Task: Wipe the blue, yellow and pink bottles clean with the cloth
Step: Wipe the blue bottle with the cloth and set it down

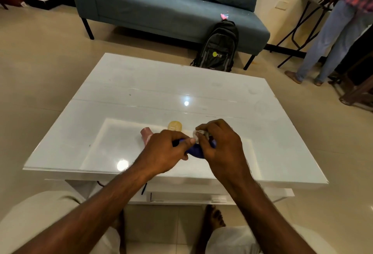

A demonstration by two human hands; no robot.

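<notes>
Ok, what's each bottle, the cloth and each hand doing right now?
blue bottle: held sideways between the hands
cloth: bunched, pressed on the blue bottle
pink bottle: on the table, untouched
yellow bottle: on the table, untouched
left hand: grips the blue bottle
right hand: pinches the cloth

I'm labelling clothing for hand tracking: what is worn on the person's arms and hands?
Nothing shows: the left hand and right hand are ungloved, no ring, watch or bracelet visible; both forearms are bare, no sleeve in view.

blue bottle (194, 150) | yellow bottle (174, 126) | pink bottle (146, 134) | white cloth (197, 133)
</notes>
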